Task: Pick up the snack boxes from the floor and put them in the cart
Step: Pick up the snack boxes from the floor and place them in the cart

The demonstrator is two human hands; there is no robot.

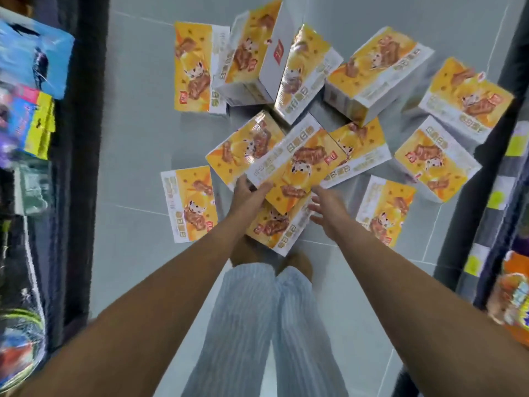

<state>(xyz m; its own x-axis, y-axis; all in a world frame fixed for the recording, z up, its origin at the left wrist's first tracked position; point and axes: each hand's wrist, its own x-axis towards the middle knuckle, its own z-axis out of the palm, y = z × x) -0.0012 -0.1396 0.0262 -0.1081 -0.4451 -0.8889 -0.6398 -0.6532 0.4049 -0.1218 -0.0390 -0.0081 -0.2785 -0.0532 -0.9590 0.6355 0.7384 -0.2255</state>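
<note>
Several yellow-and-white snack boxes lie scattered on the grey tiled floor (137, 138) in front of me. My left hand (247, 194) grips the near left corner of one tilted box (297, 164) in the middle of the pile, thumb on top. My right hand (326, 206) hovers open just right of that box's near edge, fingers spread, holding nothing. Another box (274, 227) lies under both hands, near my feet. One box (190, 203) lies flat to the left and one (385, 210) to the right. No cart is in view.
Dark store shelves line both sides: packaged goods (31, 90) on the left, orange packs (512, 296) and yellow price tags on the right. My legs in striped trousers (257, 325) stand in the narrow aisle. More boxes, some upright (257, 53), fill the floor ahead.
</note>
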